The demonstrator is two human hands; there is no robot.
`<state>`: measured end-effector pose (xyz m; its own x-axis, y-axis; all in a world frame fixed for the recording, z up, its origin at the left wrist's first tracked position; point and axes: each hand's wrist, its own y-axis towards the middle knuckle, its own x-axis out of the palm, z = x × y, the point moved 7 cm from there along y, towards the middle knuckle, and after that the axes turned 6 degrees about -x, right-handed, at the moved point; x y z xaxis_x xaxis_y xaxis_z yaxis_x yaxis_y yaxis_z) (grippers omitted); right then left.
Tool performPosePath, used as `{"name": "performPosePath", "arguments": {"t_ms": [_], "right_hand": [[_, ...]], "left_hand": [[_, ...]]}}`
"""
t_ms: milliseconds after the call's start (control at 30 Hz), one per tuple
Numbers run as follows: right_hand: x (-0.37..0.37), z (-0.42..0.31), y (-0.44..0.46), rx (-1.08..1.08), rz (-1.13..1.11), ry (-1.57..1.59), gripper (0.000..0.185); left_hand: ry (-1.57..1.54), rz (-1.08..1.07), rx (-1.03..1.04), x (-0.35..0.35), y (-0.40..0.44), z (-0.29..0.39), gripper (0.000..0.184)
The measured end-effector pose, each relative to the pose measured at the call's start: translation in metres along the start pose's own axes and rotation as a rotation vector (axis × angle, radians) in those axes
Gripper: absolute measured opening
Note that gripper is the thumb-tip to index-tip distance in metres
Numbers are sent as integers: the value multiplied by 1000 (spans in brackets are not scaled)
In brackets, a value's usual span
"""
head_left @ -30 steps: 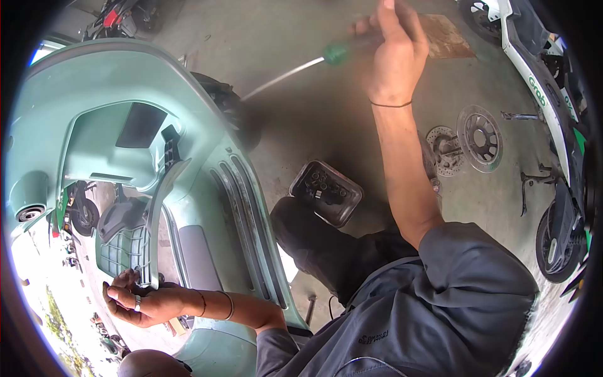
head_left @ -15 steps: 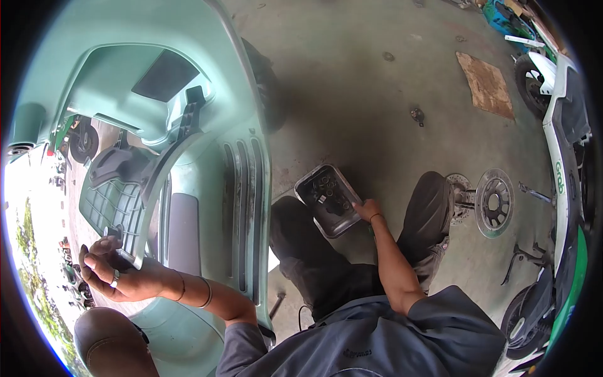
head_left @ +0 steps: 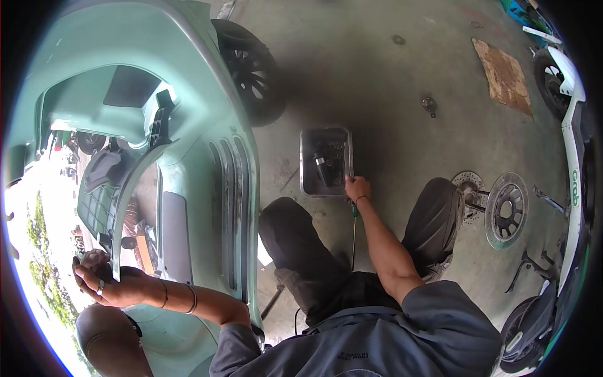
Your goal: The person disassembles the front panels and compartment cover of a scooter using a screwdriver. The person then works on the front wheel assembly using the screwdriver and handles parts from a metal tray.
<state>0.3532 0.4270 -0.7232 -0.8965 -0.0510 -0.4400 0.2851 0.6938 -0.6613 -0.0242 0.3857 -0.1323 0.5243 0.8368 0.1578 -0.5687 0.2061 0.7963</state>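
Observation:
My left hand (head_left: pixel 103 281) is closed on the lower end of a curved grey-green plastic panel (head_left: pixel 125 195) with a grid-ribbed back, at the left beside the pale green scooter body (head_left: pixel 207 94). My right hand (head_left: pixel 358 188) grips the near right corner of a metal tray (head_left: pixel 303 164) on the floor. A screwdriver (head_left: pixel 355 217) with a green handle hangs from the same hand, its shaft pointing back toward me. Small dark parts and a black and silver piece (head_left: pixel 321 164) lie in the tray.
Two brake discs (head_left: pixel 507 210) lie right of my knee. A brown board (head_left: pixel 502 78) and a small dark part (head_left: pixel 429 105) are on the floor farther off. A white motorcycle (head_left: pixel 573 163) stands along the right edge. The scooter's black wheel (head_left: pixel 251 75) is beyond its body.
My right hand came down from high up with the screwdriver and took hold of the tray. The tray has turned straighter. My left hand remains at the panel's end.

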Motion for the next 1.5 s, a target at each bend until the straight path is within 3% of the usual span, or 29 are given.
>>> {"name": "performPosePath", "arguments": {"t_ms": [133, 200, 233, 300, 367, 433, 500, 567, 633, 700, 767, 900, 967, 1100, 1167, 1233, 1300, 1367, 1500], "right_hand": [[-6, -33, 95, -180, 208, -15, 43], [-34, -59, 111, -173, 215, -9, 45], [-57, -75, 100, -125, 114, 21, 52], [-114, -110, 55, -86, 110, 241, 51], [-144, -126, 18, -31, 143, 488, 51], [-198, -133, -23, -101, 432, 672, 50], [-261, -145, -81, -32, 490, 791, 50], [-306, -147, -140, 89, 594, 1031, 47], [-342, -126, -179, 220, 710, 1273, 41], [-360, -112, -219, 297, 753, 1363, 36], [-376, -105, -262, 541, 797, 1546, 27], [-388, -98, -283, 510, 618, 1653, 30], [-392, -100, -270, 490, 522, 1754, 27], [-412, -124, -227, 507, 414, 1696, 5], [-425, -151, -192, 484, 244, 1566, 8], [-450, -181, -163, 562, 267, 1490, 14], [-465, -213, -130, 601, 134, 1417, 16], [-483, -238, -85, 523, 62, 1338, 17], [-537, -338, -11, 452, 36, 1151, 21]], "left_hand": [[-30, -75, -204, -10, 8, -11, 26], [35, -158, -294, -11, 14, -14, 26], [88, -196, -334, -9, 18, -18, 27], [298, -27, -407, 7, 7, -5, 26], [459, -172, -485, 9, 13, -9, 26], [487, -163, -626, 36, 1, 5, 25], [659, -319, -739, 47, 1, 7, 26], [761, -565, -691, 49, 6, -7, 35], [992, -698, -774, 49, 11, -28, 36], [874, -724, -943, 56, 9, -24, 38], [761, -680, -1040, 68, 8, -10, 39], [1186, -769, -563, 107, -24, 29, 37], [1312, -969, -450, 167, -65, 86, 40], [1156, -1287, -253, 234, -152, 123, 48], [1237, -1341, -546, 239, -191, 107, 48], [1274, -1428, -945, 244, -218, 88, 46], [1168, -1366, -1261, 261, -226, 78, 41], [1065, -1334, -1397, 300, -219, 83, 41], [1025, -1375, -1410, 374, -204, 91, 41]]}}
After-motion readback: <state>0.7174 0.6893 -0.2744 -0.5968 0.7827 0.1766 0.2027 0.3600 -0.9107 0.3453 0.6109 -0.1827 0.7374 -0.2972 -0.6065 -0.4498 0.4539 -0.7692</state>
